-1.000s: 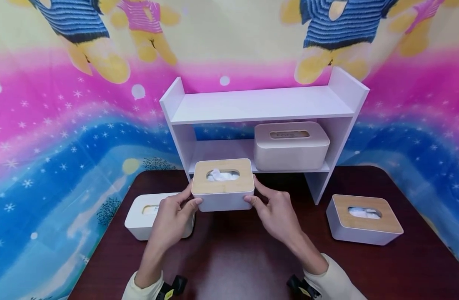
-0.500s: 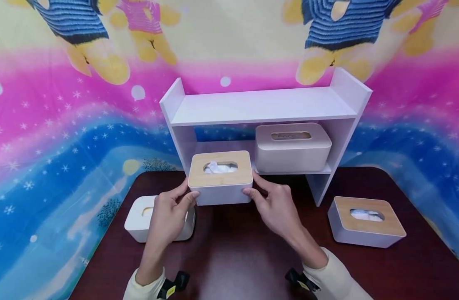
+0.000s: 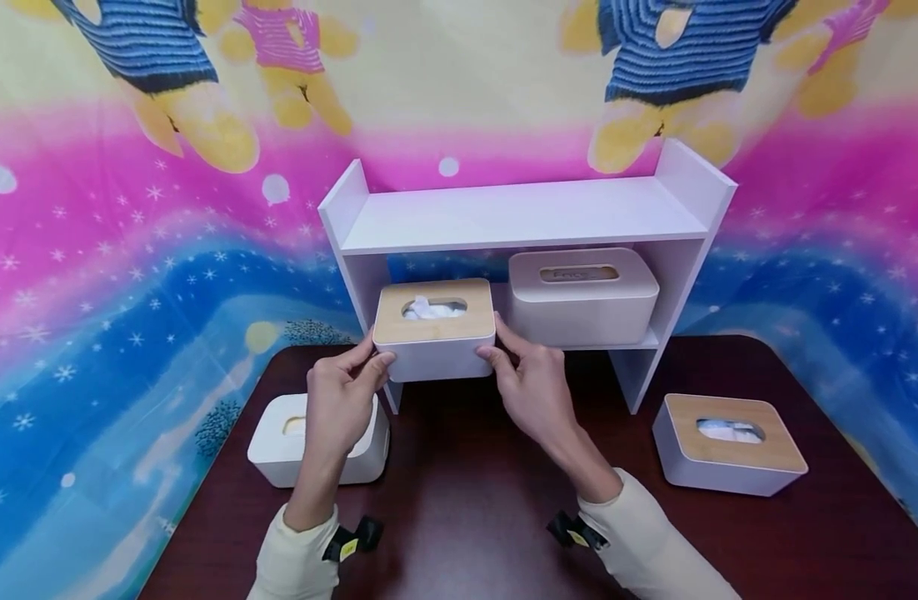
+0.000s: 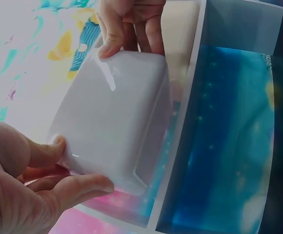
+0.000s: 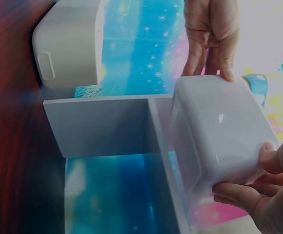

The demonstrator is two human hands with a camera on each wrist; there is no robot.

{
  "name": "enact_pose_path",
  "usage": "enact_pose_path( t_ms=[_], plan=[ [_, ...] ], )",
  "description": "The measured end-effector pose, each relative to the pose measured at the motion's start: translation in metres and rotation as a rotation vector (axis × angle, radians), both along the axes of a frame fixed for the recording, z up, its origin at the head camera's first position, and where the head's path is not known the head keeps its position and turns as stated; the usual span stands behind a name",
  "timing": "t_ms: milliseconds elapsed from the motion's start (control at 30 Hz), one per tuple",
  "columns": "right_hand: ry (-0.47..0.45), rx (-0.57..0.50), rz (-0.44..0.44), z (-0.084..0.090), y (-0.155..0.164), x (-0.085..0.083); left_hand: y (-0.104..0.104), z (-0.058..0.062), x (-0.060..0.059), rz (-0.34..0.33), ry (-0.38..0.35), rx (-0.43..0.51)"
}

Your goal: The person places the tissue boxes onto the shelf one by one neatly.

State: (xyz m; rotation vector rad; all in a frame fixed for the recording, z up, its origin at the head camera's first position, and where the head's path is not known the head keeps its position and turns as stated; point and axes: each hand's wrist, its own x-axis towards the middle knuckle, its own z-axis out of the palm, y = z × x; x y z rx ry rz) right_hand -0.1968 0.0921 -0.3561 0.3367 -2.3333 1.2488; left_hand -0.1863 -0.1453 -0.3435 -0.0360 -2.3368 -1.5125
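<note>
Both hands hold a white tissue box with a wooden lid at the front edge of the middle shelf of a white rack. My left hand grips its left end and my right hand grips its right end. White tissue shows in the lid's slot. The wrist views show the box's smooth white underside, with my left hand and my right hand pinching opposite ends. An all-white tissue box sits on the right half of that shelf.
On the dark wooden table stand a white box at the left, partly behind my left hand, and a wooden-lidded box at the right. The rack's top shelf is bare. A bright cartoon cloth hangs behind.
Both hands have lifted the wooden-lidded box up off the table level and moved it away from me, to the left half of the rack's middle shelf.
</note>
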Motion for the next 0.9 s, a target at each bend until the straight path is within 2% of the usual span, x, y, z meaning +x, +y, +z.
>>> enact_pose_path(
  t_ms=[300,500,667,900],
  plan=[
    [0.061,-0.046,-0.034,-0.007,-0.014,-0.021,0.002,-0.002,-0.023,0.052,0.032,0.022],
    [0.102,-0.050,-0.091,-0.012,-0.021,-0.031,0.004,-0.004,-0.033,0.081,0.069,0.009],
    [0.089,-0.048,-0.103,-0.014,-0.025,-0.038,0.006,-0.006,-0.039,0.110,0.075,0.029],
    [0.116,-0.047,-0.148,-0.015,-0.029,-0.048,0.009,-0.012,-0.051,0.148,0.078,0.042]
  ],
)
